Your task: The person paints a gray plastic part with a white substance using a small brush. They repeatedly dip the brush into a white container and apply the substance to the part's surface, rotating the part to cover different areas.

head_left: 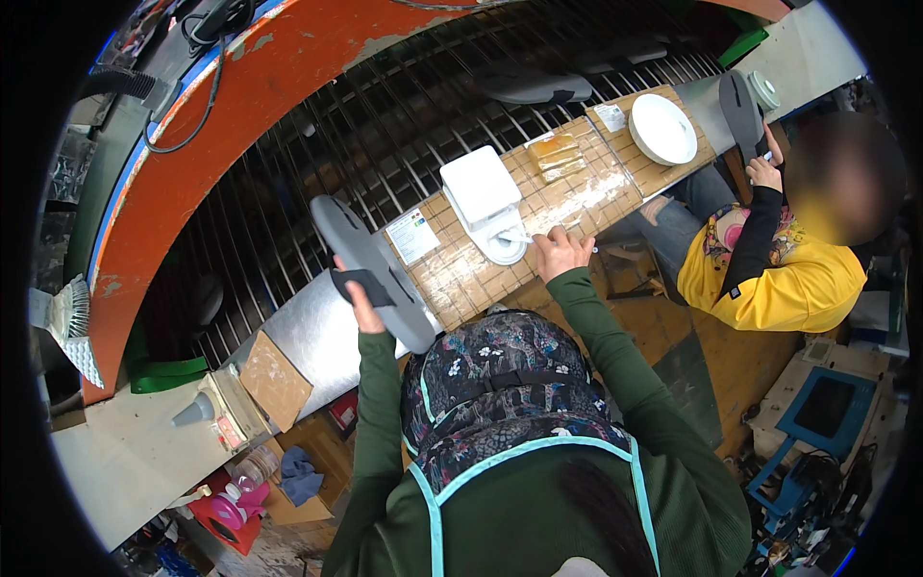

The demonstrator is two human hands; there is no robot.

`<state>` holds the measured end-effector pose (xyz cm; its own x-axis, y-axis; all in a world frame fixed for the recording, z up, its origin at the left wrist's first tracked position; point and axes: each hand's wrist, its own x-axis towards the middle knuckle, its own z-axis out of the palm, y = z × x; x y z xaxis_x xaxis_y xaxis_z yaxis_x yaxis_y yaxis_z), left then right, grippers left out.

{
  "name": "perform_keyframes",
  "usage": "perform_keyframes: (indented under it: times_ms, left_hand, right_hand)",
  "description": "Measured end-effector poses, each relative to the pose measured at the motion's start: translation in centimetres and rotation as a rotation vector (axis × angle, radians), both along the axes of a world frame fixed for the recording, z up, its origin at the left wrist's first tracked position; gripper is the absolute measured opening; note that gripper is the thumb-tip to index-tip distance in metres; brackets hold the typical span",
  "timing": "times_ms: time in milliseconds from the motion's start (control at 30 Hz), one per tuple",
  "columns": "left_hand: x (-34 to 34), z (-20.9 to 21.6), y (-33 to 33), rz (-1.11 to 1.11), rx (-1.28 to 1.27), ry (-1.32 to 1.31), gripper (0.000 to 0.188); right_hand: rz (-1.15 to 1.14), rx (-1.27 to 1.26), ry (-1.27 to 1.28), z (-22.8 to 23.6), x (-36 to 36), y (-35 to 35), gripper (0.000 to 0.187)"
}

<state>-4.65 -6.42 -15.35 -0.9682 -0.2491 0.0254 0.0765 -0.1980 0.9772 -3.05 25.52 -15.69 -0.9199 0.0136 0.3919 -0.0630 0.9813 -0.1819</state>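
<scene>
My left hand [361,300] is wrapped round a grey slipper [358,252] at its dark strap, holding it tilted over the left end of the cardboard-covered board. A thin white stick, perhaps a brush handle [594,250], is pinched in my right hand [562,253]. Its tip lies hidden or too small to make out by the round white cup [505,248]. That cup forms the near end of a white boxy container [481,188], which stands on the board [461,293] under clear tape.
Behind the board runs a rack of metal rollers [288,183], with grey slippers [534,85] on it and an orange curved frame [183,163] beyond. A yellowish block [558,157] and a white bowl [663,129] sit rightward. A co-worker in yellow [798,288] holds another slipper [740,111].
</scene>
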Motion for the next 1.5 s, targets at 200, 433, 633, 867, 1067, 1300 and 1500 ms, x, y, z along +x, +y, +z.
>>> perform_keyframes:
  times_ms: [200,433,633,867,1067,1300,1500]
  left_hand:
    - [4.3,7.1,0.1,-0.163,0.89,0.011,0.073]
    - [5.8,9.6,1.4,-0.255,0.95,0.067,0.081]
    - [3.7,6.1,4.6,-0.07,0.684,-0.149,0.081]
    - [1.5,8.4,9.3,-0.299,0.468,0.119,0.076]
    - [1.9,13.5,11.3,-0.428,0.444,0.288,0.086]
    - [3.3,11.7,9.9,-0.54,0.316,0.312,0.087]
    - [4.0,9.2,8.8,-0.478,0.105,0.33,0.093]
  right_hand:
    - [-0.087,-0.203,-0.281,0.5,0.7,0.7,0.009]
    - [-0.212,-1.243,-0.865,-1.2,0.9,3.3,0.024]
    - [-0.093,-1.55,-0.878,-0.4,1.4,3.1,0.015]
    - [0.138,-0.259,0.313,15.0,-0.2,-1.5,0.02]
    - [0.297,-0.636,0.363,22.7,-0.4,-5.8,0.023]
    - [0.371,-1.052,0.167,22.4,-1.6,-7.7,0.016]
    - [0.397,-1.017,0.239,23.3,-3.3,-7.4,0.016]
